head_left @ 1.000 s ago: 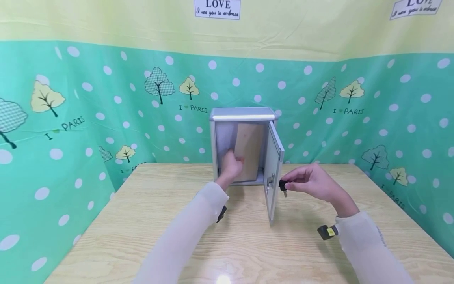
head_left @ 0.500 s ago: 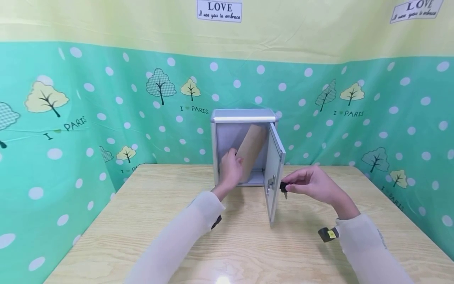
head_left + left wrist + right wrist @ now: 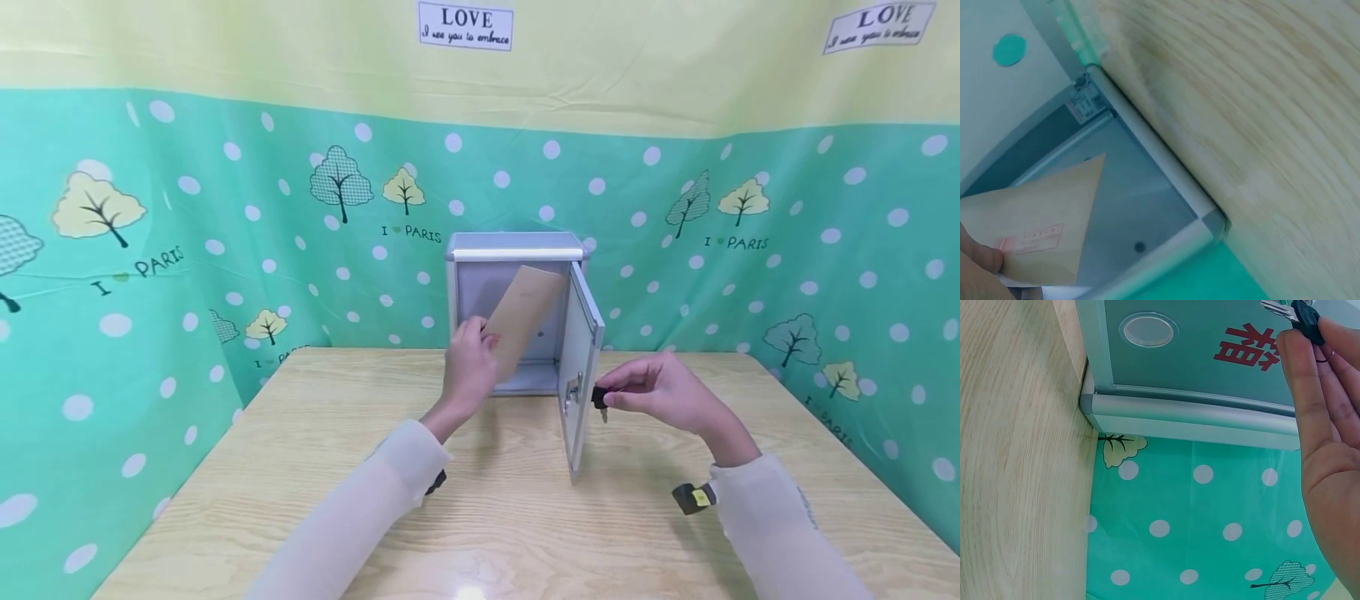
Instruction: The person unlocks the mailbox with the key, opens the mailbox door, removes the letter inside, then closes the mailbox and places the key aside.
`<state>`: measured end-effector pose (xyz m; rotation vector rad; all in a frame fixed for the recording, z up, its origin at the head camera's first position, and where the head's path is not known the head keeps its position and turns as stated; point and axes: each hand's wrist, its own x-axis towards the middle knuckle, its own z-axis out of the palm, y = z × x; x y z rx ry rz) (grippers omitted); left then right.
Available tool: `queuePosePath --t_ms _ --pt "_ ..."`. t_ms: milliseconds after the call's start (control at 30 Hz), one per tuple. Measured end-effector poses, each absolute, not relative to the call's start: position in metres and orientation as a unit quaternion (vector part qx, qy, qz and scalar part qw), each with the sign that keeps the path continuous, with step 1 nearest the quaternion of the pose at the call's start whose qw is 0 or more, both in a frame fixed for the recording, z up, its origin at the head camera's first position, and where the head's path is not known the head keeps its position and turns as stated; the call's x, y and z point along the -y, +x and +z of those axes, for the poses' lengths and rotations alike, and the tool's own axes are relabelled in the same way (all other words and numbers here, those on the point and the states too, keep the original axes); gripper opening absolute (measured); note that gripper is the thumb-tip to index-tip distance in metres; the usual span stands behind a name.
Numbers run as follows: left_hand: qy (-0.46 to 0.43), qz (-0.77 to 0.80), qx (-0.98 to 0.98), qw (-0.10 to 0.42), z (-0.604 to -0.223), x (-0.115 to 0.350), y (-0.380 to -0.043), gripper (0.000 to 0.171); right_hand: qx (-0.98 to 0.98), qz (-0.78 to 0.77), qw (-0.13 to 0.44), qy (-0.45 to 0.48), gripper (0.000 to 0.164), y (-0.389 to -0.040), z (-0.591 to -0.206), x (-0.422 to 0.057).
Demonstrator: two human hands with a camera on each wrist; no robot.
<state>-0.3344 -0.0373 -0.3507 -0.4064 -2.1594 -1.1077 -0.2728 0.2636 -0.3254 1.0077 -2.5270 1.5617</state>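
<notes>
A brown paper envelope [image 3: 522, 312] is tilted in front of the interior of a grey metal letter box [image 3: 517, 242]. My left hand [image 3: 469, 365] pinches it by its left edge. Red print shows on the envelope [image 3: 1054, 212] in the left wrist view. The box door [image 3: 582, 342] stands swung out to the right, with a lock latch [image 3: 573, 392] on its inner side. Just right of that door, my right hand [image 3: 667, 396] pinches a black-headed key [image 3: 599, 397] between thumb and fingers; its metal blade shows in the right wrist view, beside the door's outer face.
The box stands at the back of a light wooden table [image 3: 360, 433]. Behind and on both sides hangs a green and yellow curtain [image 3: 247, 192]. Red characters [image 3: 1250, 347] and an oval window [image 3: 1149, 330] mark the door's outer face.
My left hand has moved left and toward me, drawing the envelope from upright inside the box to a tilt at its opening. The right hand and key have stayed almost still.
</notes>
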Motion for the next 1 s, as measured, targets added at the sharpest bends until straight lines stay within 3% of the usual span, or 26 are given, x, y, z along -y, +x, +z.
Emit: queuePosePath --t_ms 467,1000 --pt "-0.222 -0.39 0.77 0.454 -0.347 0.085 -0.329 0.01 0.814 0.49 0.006 0.314 0.02 -0.272 -0.324 -0.261" --pt "-0.227 -0.414 0.74 0.48 -0.329 0.115 -0.33 0.013 0.813 0.483 0.018 0.324 0.02 -0.274 -0.324 -0.264"
